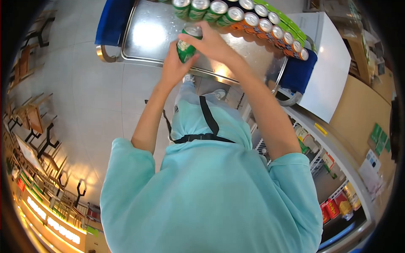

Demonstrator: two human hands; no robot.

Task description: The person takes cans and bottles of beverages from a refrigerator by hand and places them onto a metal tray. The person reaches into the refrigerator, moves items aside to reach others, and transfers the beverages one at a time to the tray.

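Both my hands are on one green drink can (pixel 185 49), held over the near part of a shiny metal cart top (pixel 145 46). My left hand (pixel 174 66) wraps its lower left side. From the right, my right hand (pixel 212 44) grips it near the top, fingers round the silver lid. Just beyond, green cans (pixel 218 12) stand upright in a row. Orange cans (pixel 265 31) line up to their right, with green-yellow cans (pixel 287 26) along the far edge.
Blue cloth covers (pixel 113 23) wrap the cart's ends. At right stands a white cabinet (pixel 327 63) beside a counter (pixel 337 135) with packaged goods on shelves below. Wooden chairs and tables (pixel 36 116) stand at left, near a lit sign (pixel 55 223).
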